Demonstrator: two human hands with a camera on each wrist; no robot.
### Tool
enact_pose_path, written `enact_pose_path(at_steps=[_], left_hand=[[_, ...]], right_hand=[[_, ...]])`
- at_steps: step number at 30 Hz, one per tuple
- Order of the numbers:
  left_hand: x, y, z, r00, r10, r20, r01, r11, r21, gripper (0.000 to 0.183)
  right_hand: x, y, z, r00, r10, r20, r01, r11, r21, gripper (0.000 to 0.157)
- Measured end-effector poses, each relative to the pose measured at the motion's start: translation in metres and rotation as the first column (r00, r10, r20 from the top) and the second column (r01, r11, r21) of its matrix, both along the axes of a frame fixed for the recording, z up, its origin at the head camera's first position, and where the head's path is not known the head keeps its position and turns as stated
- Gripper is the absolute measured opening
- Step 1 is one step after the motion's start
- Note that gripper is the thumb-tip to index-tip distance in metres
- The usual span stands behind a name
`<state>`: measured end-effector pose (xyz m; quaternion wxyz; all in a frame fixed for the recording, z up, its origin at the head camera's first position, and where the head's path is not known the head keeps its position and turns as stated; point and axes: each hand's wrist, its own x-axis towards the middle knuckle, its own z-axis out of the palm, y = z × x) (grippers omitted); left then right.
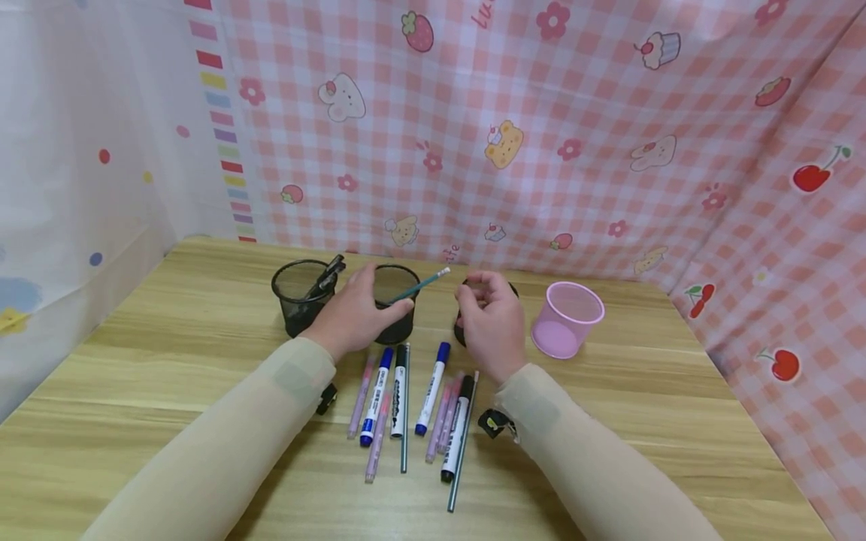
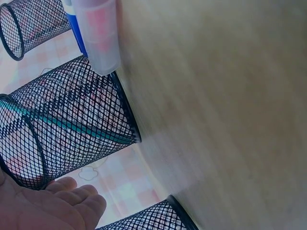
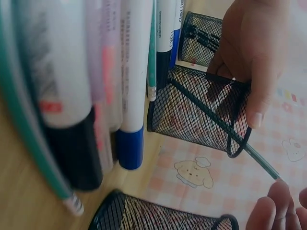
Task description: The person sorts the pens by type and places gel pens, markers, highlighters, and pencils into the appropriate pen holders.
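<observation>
My left hand (image 1: 358, 312) is at the second black mesh pen cup (image 1: 404, 330), its thumb at the near rim and its fingers along the left side. A green pencil (image 1: 422, 284) leans in this cup, eraser end up and tilted right. My right hand (image 1: 495, 327), fingers loosely bent, holds nothing; its fingertips (image 3: 278, 196) are close to the pencil's upper end. Behind that hand, another black mesh cup (image 1: 460, 330) is mostly hidden. In front lie blue-capped markers (image 1: 431, 387), black-capped markers (image 1: 457, 428), pink-purple pens (image 1: 361, 402) and green pencils (image 1: 404, 443).
At the far left, a black mesh cup (image 1: 291, 312) holds dark pens (image 1: 328, 276). A pink cup (image 1: 564, 323) stands at the right. The wooden table (image 1: 649, 421) ends at a pink checked cloth (image 1: 446, 188) behind it.
</observation>
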<state>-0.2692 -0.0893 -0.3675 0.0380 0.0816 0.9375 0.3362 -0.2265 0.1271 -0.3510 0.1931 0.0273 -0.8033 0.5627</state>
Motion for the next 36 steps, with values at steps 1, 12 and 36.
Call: enact_pose_path(at_steps=[1,12,36], left_hand=[[0.000,0.000,0.000,1.000,0.000,-0.001,0.000,1.000,-0.001,0.110],[-0.001,-0.001,0.000,1.000,0.007,0.003,-0.007,1.000,0.002,0.111],[0.000,0.001,-0.001,1.000,0.000,-0.008,0.000,1.000,-0.001,0.108]], right_hand=[[0.001,0.002,0.001,1.000,0.005,0.005,-0.005,1.000,0.024,0.019],[0.016,0.018,0.007,0.989,0.065,0.131,-0.109,0.927,0.359,0.018],[0.025,0.056,-0.006,0.800,0.044,0.598,-0.502,0.594,0.628,0.048]])
